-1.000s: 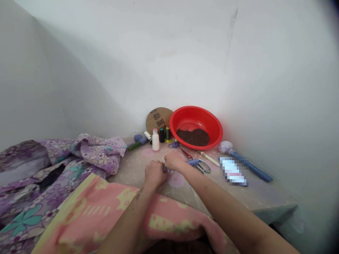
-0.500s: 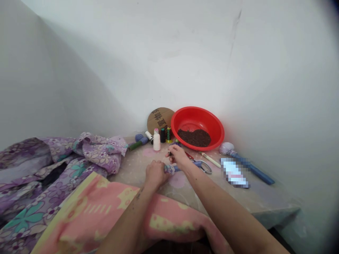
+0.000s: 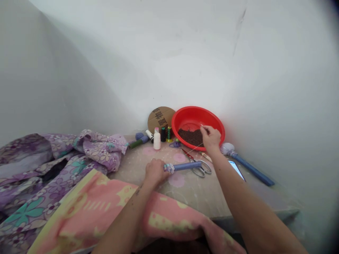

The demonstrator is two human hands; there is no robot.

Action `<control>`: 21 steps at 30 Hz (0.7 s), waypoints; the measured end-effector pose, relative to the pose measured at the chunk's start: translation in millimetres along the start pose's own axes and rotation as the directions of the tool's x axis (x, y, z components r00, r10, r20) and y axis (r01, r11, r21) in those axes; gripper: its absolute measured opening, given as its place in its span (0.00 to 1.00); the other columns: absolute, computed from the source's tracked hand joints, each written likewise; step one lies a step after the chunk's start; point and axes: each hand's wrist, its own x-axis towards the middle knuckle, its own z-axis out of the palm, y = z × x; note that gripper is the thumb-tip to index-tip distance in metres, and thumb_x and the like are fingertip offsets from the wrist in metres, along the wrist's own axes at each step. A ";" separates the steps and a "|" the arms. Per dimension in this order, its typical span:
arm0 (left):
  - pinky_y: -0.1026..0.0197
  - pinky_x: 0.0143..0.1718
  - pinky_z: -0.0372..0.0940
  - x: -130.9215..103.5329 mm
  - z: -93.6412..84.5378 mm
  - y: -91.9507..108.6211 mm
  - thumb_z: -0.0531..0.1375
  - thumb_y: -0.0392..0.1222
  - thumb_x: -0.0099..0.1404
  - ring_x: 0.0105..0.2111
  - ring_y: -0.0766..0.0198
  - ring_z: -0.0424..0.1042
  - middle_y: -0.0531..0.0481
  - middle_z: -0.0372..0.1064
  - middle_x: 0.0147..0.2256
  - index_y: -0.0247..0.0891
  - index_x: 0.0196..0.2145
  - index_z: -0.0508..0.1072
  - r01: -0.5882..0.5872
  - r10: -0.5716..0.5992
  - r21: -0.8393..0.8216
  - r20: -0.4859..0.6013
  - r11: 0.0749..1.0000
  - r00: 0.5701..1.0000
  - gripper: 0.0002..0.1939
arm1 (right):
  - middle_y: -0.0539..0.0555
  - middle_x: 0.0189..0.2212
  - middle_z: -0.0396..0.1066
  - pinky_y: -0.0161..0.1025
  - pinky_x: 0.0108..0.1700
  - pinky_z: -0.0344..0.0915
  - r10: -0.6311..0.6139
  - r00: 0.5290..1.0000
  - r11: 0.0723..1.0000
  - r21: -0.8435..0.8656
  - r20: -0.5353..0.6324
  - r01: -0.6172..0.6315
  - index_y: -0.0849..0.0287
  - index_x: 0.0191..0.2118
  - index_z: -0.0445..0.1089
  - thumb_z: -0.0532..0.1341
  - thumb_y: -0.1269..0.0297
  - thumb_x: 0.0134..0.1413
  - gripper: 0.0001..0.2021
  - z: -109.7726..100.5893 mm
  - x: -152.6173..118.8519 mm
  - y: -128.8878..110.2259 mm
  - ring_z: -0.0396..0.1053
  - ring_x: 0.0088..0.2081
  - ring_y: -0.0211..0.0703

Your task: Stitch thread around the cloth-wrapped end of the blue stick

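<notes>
My left hand [image 3: 155,171] is closed around the head end of a blue stick [image 3: 188,165], which points right. Patterned cloth [image 3: 168,168] is bunched round the stick beside my fingers; the rest of that end is hidden in my palm. Raised in front of the red basin, my right hand [image 3: 211,137] pinches a thin thread [image 3: 194,148]. The strand slants down and left toward the stick, and its far end is too fine to follow. A small pale tip shows at my right fingertips, too small to name. Scissors [image 3: 201,170] with red and grey parts lie partly under the stick.
The red basin [image 3: 221,124] of dark grains leans by the wall beside a cardboard disc [image 3: 159,118]. Thread spools [image 3: 157,139] stand left of it. A similar blue stick [image 3: 253,168] and a phone [image 3: 236,170] lie right. Floral cloth [image 3: 87,151] and a pink-yellow cover [image 3: 106,201] fill the left and front.
My right hand has moved up and right, away from the wrapped stick, and the thread now shows stretched below it. My left hand keeps hold of the stick in nearly the same place.
</notes>
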 end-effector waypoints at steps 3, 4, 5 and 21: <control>0.61 0.34 0.57 0.9 0.0 -0.5 0.53 0.58 0.48 0.37 0.58 0.64 0.46 0.68 0.34 0.41 0.33 0.71 0.000 0.000 0.000 0.001 1.000 1.000 0.21 | 0.51 0.28 0.72 0.35 0.38 0.56 -0.040 0.901 0.999 0.011 0.433 0.039 0.58 0.29 0.72 0.54 0.59 0.47 0.12 13.9 -26.4 1.2 0.65 0.31 0.39; 0.61 0.34 0.57 1.1 -0.3 -0.4 0.53 0.58 0.48 0.37 0.58 0.64 0.46 0.68 0.35 0.41 0.33 0.71 -0.006 0.006 0.001 0.002 1.000 1.000 0.21 | 0.50 0.29 0.72 0.33 0.36 0.56 -0.086 0.827 0.996 0.049 0.556 0.070 0.57 0.30 0.72 0.54 0.60 0.46 0.11 20.1 -37.4 -0.1 0.65 0.32 0.38; 0.61 0.34 0.57 1.4 -0.7 -0.3 0.53 0.58 0.48 0.38 0.58 0.64 0.46 0.68 0.35 0.41 0.33 0.71 -0.013 0.013 0.002 0.003 1.000 1.000 0.21 | 0.50 0.29 0.72 0.32 0.35 0.56 -0.127 0.739 0.992 0.086 0.662 0.094 0.56 0.31 0.72 0.56 0.61 0.45 0.10 26.0 -48.4 -1.9 0.66 0.32 0.38; 0.61 0.33 0.59 1.7 -6.8 1.1 0.54 0.59 0.46 0.38 0.56 0.66 0.46 0.68 0.34 0.44 0.34 0.71 0.012 -0.013 0.004 0.043 1.000 0.999 0.21 | 0.54 0.29 0.70 0.34 0.36 0.53 -0.029 0.888 0.989 -0.118 0.459 0.093 0.60 0.30 0.70 0.52 0.61 0.50 0.12 44.4 -75.5 -14.8 0.63 0.33 0.39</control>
